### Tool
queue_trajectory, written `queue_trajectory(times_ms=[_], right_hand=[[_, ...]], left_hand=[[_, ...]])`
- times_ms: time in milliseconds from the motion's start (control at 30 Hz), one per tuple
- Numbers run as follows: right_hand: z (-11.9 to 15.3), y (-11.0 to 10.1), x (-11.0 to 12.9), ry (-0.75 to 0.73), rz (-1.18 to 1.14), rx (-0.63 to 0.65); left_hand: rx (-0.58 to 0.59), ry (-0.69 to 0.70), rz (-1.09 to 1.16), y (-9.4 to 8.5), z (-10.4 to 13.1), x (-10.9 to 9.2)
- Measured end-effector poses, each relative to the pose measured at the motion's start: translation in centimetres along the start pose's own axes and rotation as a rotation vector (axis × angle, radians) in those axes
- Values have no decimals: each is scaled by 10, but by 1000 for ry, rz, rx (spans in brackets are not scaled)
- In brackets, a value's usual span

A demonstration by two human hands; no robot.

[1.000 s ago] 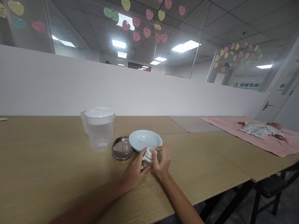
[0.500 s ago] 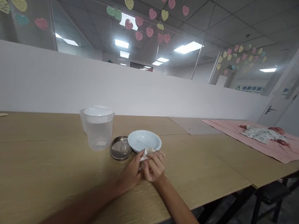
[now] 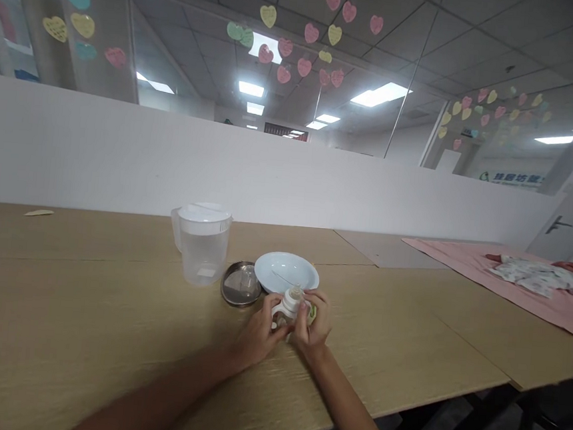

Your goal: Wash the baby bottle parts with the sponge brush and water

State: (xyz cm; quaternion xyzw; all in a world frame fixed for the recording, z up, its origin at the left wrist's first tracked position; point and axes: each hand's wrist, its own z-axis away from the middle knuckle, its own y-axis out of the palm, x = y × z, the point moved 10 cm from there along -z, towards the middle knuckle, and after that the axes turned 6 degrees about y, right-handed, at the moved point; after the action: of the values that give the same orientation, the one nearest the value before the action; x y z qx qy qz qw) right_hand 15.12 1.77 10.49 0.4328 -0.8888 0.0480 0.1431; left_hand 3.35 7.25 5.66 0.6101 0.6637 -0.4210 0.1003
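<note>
Between my hands is a small bottle (image 3: 291, 300) with a white collar and side handles, held upright just in front of the white bowl. My left hand (image 3: 258, 333) grips its left side, fingers wrapped at the handle. On the right side, my right hand (image 3: 315, 321) grips it too, its thumb near the collar. The white bowl (image 3: 274, 267) holds a thin clear item. Left of the bowl, a round metal dish (image 3: 229, 292) has a small clear glass-like piece (image 3: 247, 278) in it.
A lidded clear plastic pitcher (image 3: 204, 251) stands left of the metal dish. At the right, a doll in patterned clothing (image 3: 527, 273) lies on a pink cloth (image 3: 467, 264). A white wall (image 3: 269, 180) runs behind the wooden table (image 3: 81, 317).
The view has shifted, so the table items appear farther right, except that the pitcher and bowl keep their places on the table. My right hand's fingers have moved off the bottle's top, exposing its collar.
</note>
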Motion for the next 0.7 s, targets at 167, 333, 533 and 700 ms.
queue_trajectory(times_ms=[167,333,533,700], right_hand=[[6,10,15,-154,-13,107],[9,14,26,-233,-11,150],[-5,6,-3,1,48,79],[-8,8,3,-38,112,106]], left_hand=[[15,26,9,3,-1,2],[8,18,14,5,0,9],[-72,11,-15,-1,1,12],[-63,27,33,-3,-3,0]])
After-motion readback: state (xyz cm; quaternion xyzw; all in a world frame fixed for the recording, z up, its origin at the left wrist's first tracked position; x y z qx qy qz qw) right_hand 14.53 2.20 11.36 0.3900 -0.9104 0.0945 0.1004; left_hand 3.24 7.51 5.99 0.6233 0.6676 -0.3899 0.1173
